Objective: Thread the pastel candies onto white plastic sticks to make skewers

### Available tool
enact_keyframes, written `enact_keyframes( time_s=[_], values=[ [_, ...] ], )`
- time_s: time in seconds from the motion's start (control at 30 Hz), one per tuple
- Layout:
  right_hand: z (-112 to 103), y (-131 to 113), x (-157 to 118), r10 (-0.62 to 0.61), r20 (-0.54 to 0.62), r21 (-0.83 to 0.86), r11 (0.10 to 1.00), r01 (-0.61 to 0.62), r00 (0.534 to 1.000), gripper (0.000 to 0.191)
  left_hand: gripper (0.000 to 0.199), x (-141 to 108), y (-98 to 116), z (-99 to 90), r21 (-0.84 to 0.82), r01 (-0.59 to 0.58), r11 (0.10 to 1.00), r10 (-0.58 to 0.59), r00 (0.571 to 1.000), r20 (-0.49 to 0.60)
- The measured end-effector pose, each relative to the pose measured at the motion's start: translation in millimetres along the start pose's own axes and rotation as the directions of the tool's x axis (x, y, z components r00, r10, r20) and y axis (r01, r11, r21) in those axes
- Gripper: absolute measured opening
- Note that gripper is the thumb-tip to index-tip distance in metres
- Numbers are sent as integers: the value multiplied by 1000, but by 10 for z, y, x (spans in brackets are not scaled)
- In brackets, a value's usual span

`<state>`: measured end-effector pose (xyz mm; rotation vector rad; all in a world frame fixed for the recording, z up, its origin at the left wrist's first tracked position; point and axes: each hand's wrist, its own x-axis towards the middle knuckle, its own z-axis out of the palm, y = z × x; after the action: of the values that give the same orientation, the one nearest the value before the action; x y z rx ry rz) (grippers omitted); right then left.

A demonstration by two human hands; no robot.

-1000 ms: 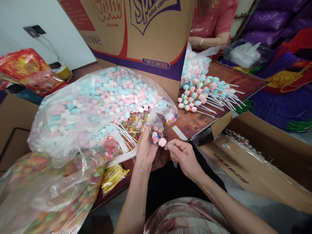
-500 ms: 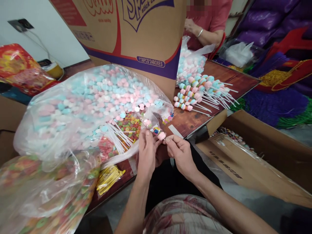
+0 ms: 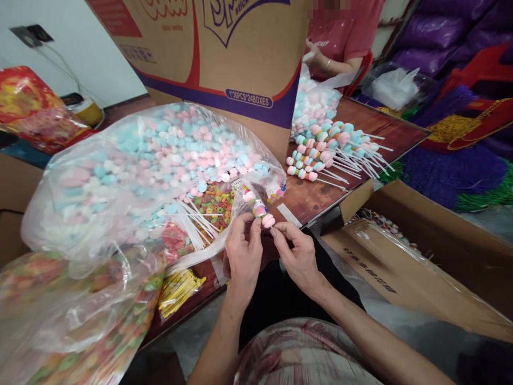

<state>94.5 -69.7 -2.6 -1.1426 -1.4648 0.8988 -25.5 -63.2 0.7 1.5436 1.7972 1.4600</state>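
Between my hands is a marshmallow skewer (image 3: 267, 220), its sweets partly inside a clear printed wrapper (image 3: 258, 207). My left hand (image 3: 243, 246) is closed in a pinch on the wrapper near the lower sweets. With thumb and forefinger together, my right hand (image 3: 295, 254) grips the skewer's stick just below the last pink marshmallow; most of the stick is hidden. Close beyond my left hand lie loose white sticks (image 3: 196, 222) and ring gummies (image 3: 218, 202), beside a big clear bag of pastel marshmallows (image 3: 160, 155).
Finished-looking skewers (image 3: 336, 149) are piled at the right of the table. A large carton (image 3: 224, 69) stands behind; an open carton (image 3: 385, 267) holds more sweets at lower right. Yellow twist ties (image 3: 180, 291) and a gummy bag (image 3: 80, 321) lie left. A co-worker (image 3: 344, 37) sits opposite.
The wrapped skewer now shows more between my hands, with its pink end slightly lower. My left fingers have shifted down along it. The co-worker's hand has moved slightly.
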Motion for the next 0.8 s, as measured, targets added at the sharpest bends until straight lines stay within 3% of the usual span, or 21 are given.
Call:
enact_keyframes(
  time_s=[0.27,0.53,0.6,0.73,0.8],
  values=[
    [36,-17,-3,-175,-28,-188,968,167,984,13,9,-19,48,-22,182,-175,968,184,982,-33],
    [19,-77,19,-310,-9,-372,883,285,951,15,14,-41,31,-106,152,-343,927,316,933,173],
    [9,-96,32,-327,-7,-387,872,299,945,16,13,-63,16,-116,95,-303,948,282,941,189],
    [9,-111,47,-364,22,-391,854,343,931,15,11,-101,-39,-100,-52,-73,996,80,983,164],
    [19,-113,44,-340,-3,-369,874,315,940,12,12,-108,-56,-80,-82,-38,996,49,989,141]
  ],
)
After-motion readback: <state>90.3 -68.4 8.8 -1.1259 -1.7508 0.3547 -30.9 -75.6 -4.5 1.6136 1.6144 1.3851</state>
